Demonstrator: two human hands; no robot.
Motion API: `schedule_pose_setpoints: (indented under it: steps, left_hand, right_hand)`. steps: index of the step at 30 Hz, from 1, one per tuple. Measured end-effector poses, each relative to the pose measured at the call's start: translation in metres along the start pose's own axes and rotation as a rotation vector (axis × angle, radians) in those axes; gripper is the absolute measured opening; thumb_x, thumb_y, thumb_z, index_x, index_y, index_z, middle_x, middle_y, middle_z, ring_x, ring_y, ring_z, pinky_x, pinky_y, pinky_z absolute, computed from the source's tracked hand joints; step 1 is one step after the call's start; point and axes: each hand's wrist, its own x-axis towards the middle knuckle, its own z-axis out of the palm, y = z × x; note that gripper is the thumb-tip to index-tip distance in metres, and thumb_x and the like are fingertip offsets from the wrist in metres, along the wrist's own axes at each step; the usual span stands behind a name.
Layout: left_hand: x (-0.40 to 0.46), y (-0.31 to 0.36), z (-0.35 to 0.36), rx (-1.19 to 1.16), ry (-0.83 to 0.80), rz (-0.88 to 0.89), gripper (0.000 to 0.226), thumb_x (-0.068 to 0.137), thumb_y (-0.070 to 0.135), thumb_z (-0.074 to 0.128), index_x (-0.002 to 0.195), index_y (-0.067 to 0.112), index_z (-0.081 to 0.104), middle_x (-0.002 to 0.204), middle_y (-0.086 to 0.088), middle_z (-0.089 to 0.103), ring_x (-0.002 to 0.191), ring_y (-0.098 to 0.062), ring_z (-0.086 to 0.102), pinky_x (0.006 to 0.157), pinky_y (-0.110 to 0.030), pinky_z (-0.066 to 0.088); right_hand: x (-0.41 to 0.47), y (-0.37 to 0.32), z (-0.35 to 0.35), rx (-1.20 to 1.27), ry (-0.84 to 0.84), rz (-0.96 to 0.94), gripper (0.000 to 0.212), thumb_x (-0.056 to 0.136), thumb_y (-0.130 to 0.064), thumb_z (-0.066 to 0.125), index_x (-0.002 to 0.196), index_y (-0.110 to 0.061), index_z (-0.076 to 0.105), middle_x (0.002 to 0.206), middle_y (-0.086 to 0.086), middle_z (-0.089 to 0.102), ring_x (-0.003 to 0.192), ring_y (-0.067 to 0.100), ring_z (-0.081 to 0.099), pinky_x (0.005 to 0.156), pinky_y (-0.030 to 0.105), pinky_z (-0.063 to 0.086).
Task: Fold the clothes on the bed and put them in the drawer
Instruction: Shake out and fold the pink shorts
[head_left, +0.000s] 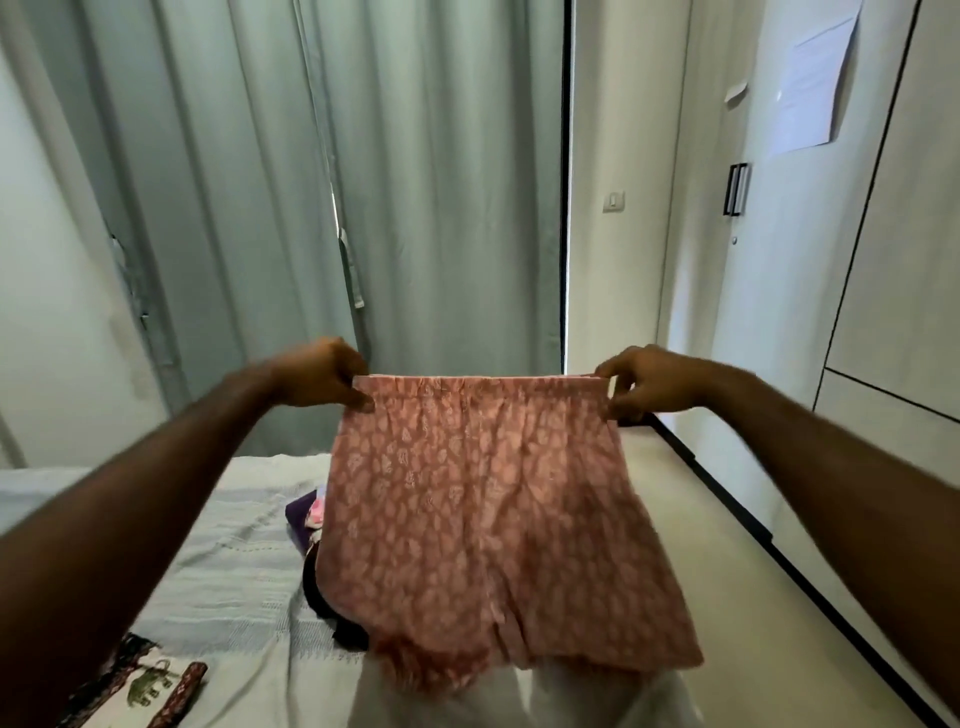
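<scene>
Above the bed (234, 525): pink patterned shorts (483, 519), unfolded, waistband pinched by left hand (322, 374) and right hand (649, 387); other clothes (311, 525) unfolded; drawer unseen.

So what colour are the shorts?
Pink shorts with a pale leafy print, seen in the head view.

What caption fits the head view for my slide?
Both hands, left hand and right hand, hold pink patterned shorts by the waistband above the bed.
</scene>
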Motion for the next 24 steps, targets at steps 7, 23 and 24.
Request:
schedule_pose_setpoints:
  steps: [7, 23, 24]
  left_hand:
    - [0.085, 0.011, -0.059, 0.235, 0.604, -0.082, 0.017, 0.087, 0.015, 0.069, 0.1, 0.009, 0.077, 0.098, -0.025, 0.072, 0.092, -0.043, 0.068, 0.081, -0.043, 0.054]
    - [-0.025, 0.007, 0.104, 0.35, 0.713, 0.535, 0.009, 0.081, 0.003, 0.057, 0.082, 0.012, 0.056, 0.076, -0.015, 0.058, 0.065, -0.034, 0.055, 0.057, -0.039, 0.045]
    - [-0.044, 0.006, 0.145, 0.344, 0.653, 0.523, 0.01, 0.08, 0.01, 0.056, 0.087, 0.017, 0.053, 0.08, -0.012, 0.058, 0.07, -0.032, 0.054, 0.061, -0.039, 0.045]
  right_hand:
    - [0.063, -0.011, -0.073, -0.279, 0.655, 0.133, 0.089, 0.057, -0.091, 0.035, 0.134, -0.05, 0.052, 0.123, -0.003, 0.068, 0.114, 0.032, 0.063, 0.098, 0.052, 0.047]
    - [-0.048, 0.031, 0.107, -0.594, 0.622, -0.118, 0.046, 0.097, -0.053, 0.034, 0.105, -0.032, 0.073, 0.11, -0.007, 0.074, 0.068, 0.024, 0.069, 0.079, 0.042, 0.039]
    - [-0.058, 0.038, 0.146, -0.602, 0.53, -0.1, 0.047, 0.097, -0.052, 0.031, 0.104, -0.032, 0.073, 0.108, -0.006, 0.074, 0.068, 0.023, 0.069, 0.078, 0.042, 0.039]
